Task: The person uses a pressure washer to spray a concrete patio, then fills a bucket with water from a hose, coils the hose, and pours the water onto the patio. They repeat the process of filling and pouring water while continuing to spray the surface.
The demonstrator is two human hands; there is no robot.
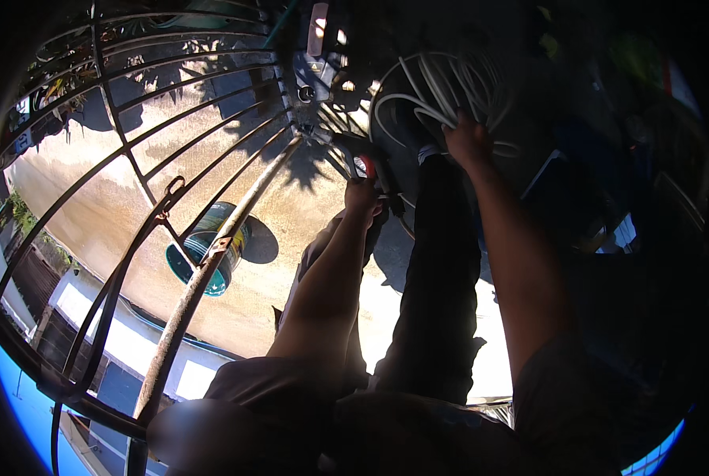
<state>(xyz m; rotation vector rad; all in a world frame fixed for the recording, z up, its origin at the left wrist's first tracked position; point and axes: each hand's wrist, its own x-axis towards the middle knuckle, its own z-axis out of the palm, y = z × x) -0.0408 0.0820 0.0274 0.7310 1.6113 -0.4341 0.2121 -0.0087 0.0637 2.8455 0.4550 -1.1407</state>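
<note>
My left hand (361,199) is closed around the grip of a dark spray-gun-like tool (369,166) with a red part near my fingers. Its exact kind is hard to tell in the shade. Farther right, my right hand (468,143) grips a loose coil of pale hose or cable (440,83). The coil's far loops fade into shadow. Beyond my left hand stands a dark machine housing (314,74) with a warning label and an upright handle. My shoe and dark trouser leg (440,238) are just beneath the coil.
A metal bar gate (182,309) with a rusty pale post curves along my left. Past its bars, a green bucket (208,253) lies tipped on the sunlit concrete floor (152,143). Plants (62,77) grow at the far left. Deep shadow hides most of the right side.
</note>
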